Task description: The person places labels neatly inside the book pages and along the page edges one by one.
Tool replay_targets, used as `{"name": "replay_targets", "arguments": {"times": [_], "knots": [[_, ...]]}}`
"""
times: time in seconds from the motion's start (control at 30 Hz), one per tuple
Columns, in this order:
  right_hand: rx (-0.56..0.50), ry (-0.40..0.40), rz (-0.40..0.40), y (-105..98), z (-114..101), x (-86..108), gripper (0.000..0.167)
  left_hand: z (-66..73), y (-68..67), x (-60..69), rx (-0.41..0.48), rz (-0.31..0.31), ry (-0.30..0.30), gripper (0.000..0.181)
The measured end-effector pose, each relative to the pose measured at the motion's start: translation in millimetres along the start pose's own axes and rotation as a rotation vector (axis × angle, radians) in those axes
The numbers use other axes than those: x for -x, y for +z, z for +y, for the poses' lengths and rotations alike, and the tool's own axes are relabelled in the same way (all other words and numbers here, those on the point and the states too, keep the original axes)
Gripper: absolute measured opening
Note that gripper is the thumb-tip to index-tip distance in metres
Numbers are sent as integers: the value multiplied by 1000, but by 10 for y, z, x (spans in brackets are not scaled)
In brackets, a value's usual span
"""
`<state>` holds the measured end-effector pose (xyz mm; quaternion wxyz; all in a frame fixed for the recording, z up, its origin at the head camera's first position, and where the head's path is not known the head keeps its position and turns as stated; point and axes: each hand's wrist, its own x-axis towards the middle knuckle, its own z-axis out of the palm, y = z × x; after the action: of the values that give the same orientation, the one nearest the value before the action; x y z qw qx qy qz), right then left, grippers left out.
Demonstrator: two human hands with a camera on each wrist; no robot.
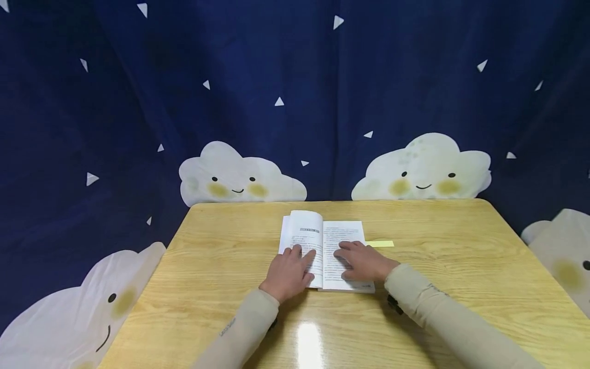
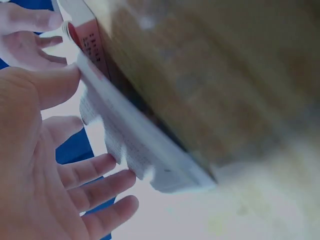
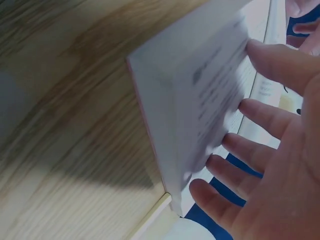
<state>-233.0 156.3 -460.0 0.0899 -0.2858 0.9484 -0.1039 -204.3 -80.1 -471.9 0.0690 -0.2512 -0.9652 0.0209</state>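
The left grip (image 1: 289, 271) and right grip (image 1: 366, 261) — fingers spread — rest on the open book (image 1: 328, 259), presumably to keep its pages (image 1: 341, 231) flat.

Wht printed bk (image 1: 328, 262) lies open on tbl (image 1: 226, 243).

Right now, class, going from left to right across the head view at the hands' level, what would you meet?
A white smiling printed cloud at the left edge, the beige-sleeved left hand, the open white paper book at its centre fold, the beige-sleeved right hand, a white printed cloud at the right edge.
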Motion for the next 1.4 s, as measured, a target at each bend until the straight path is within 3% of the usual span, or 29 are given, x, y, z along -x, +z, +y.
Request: {"name": "replay_targets", "arguments": {"times": [0.13,0.3,0.43,0.57,0.9,1.13,1.4], "knots": [[-23,3,-9,18,23,4,54,-19,-33,-64,-10,-18,60,50],[-37,-17,16,25,41,23,52,-14,-51,-139,115,-110,108,55],[-49,-43,30,27,54,49,52,-16,-23,-158,226,-195,68,58],[-39,-60,51,30,76,63,53,-29,-29,-187,258,-210,44,58],[-28,-97,70,87,129,73,53,-81,-44,-256,194,-307,-19,75],[-32,-100,78,119,159,76,54,-140,-1,-250,377,-373,-67,75],[-55,-119,92,136,197,98,53,-168,13,-250,461,-400,-83,73]]}}
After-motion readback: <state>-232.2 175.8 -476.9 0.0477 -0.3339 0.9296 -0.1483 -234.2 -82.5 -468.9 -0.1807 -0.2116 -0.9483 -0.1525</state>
